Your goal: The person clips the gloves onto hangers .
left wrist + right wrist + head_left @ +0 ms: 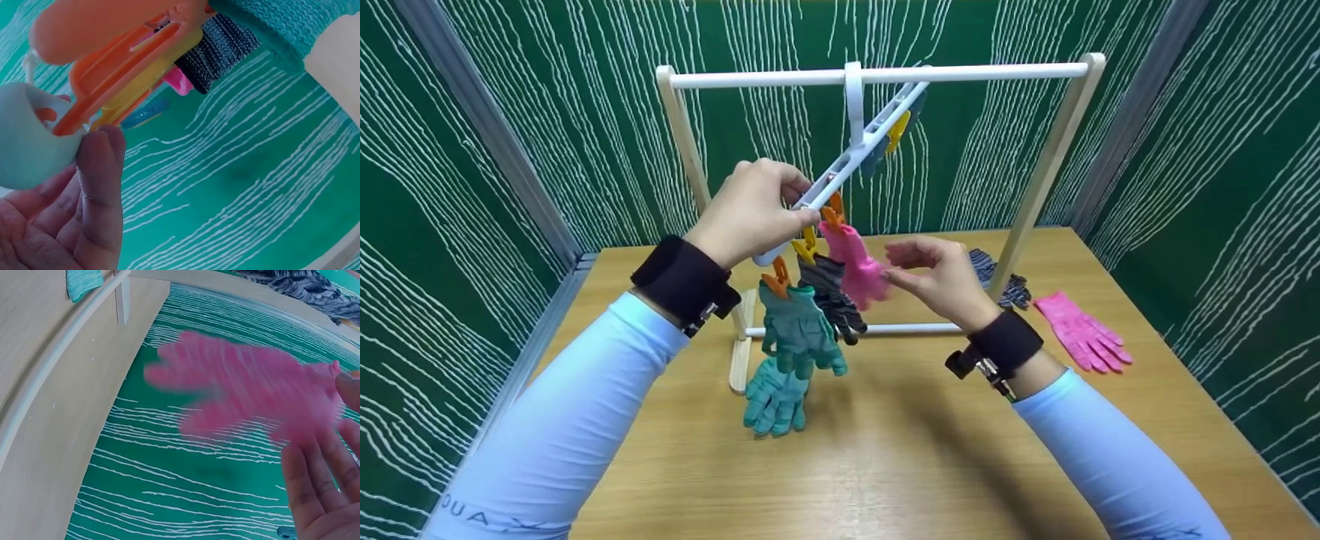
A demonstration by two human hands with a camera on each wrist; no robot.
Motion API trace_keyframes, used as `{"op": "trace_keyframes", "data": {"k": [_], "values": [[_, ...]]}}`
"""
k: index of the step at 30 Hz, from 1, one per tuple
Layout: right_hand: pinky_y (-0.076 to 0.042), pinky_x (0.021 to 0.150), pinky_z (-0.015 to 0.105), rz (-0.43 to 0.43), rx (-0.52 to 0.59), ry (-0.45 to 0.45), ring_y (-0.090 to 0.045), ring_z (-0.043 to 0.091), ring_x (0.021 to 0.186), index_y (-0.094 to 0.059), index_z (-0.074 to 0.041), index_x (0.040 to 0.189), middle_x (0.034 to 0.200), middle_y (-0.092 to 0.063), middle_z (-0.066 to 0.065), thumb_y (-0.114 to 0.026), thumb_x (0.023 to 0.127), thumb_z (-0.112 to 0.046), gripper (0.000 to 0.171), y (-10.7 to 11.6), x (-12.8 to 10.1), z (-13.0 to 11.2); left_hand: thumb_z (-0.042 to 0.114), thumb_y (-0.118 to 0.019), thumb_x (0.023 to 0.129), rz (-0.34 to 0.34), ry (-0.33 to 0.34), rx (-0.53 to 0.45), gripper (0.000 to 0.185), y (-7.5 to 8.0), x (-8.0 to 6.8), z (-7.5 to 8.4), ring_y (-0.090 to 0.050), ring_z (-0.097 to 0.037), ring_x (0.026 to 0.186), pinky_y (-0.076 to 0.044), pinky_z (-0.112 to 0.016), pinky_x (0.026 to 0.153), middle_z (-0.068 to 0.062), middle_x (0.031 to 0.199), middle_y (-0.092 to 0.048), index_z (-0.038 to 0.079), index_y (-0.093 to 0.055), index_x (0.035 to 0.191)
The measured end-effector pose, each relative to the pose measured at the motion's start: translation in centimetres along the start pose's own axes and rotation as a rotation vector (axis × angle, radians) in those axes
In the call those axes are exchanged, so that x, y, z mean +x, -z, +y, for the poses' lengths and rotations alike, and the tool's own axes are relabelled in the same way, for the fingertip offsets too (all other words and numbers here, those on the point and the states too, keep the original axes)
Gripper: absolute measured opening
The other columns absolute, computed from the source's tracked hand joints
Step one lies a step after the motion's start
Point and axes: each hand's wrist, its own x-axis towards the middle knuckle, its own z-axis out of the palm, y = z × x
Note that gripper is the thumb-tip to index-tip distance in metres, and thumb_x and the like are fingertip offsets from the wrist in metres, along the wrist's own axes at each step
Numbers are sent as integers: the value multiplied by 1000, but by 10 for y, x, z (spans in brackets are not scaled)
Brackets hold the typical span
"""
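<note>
Left hand (pixel 750 214): grip closed around the lower end of the white hanger (pixel 855 154), fingers curled over the bar. Hanger hooked on the top rail of the rack (pixel 1054 161) and tilted down toward the left hand.

Clips counted on the hanger's lower end: three, namely one orange at the bottom (pixel 775 279), one yellow (pixel 808 244), one orange above it (pixel 832 211). More clips near the hook, one yellow (pixel 897 131); total there cannot be told.

Gloves hanging from clips: three.
- One teal glove (pixel 799 330), on the lowest clip.
- One grey glove (pixel 831 294), on the yellow clip.
- One pink glove (pixel 856 264), on the upper orange clip; blurred in the right wrist view (pixel 242 391).

Right hand (pixel 941 279): grip open, fingers loosely extended, fingertips at the lower edge of the hanging pink glove; contact cannot be told for certain.

Gloves lying on the surface (pixel 900 465): three.
- One teal (pixel 774 394), beside the rack's left foot.
- One grey (pixel 1003 279), behind the right hand, at the right post.
- One pink (pixel 1084 331), well right of the rack.

Glove total: six, two per colour. Green striped walls (pixel 510 112) on three sides.
</note>
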Motion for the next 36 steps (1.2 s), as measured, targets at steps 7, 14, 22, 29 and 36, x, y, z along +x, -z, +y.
{"op": "trace_keyframes", "data": {"k": [7,14,22,29,36], "values": [[-62,105,40,41,-32,-11,-75,35,113,-76,2,125,119,-79,20,-85,92,-3,34,11,-1,4,20,-74,105,-14,-6,58,32,4,2,-3,-68,-27,99,-66,-42,88,-11,115,-78,5,-75,133],[-56,97,17,71,-44,-45,-72,27,111,-75,2,127,120,-78,20,-84,95,-6,34,25,-2,7,19,-72,106,-15,2,70,32,7,3,-7,-71,-27,95,-67,-41,87,-13,115,-77,7,-73,135],[-57,98,20,138,-70,-71,-70,22,112,-74,2,128,126,-76,19,-82,97,-6,33,43,-1,8,11,-63,107,-24,-2,93,34,11,6,-12,-67,-26,93,-59,-33,74,-14,122,-74,6,-70,140],[-58,103,25,194,-61,-72,-65,0,110,-72,2,132,135,-74,18,-78,100,-5,34,55,0,9,4,-59,105,-21,-18,97,41,13,12,-20,-66,-30,106,-60,-39,88,-18,134,-72,4,-67,145],[-54,111,29,263,-57,-72,-64,22,128,-63,4,144,144,-67,20,-76,101,-6,45,65,3,5,-1,-58,102,-9,-20,144,46,14,15,-24,-65,-32,118,-57,-48,108,-17,140,-70,5,-67,146]]}}
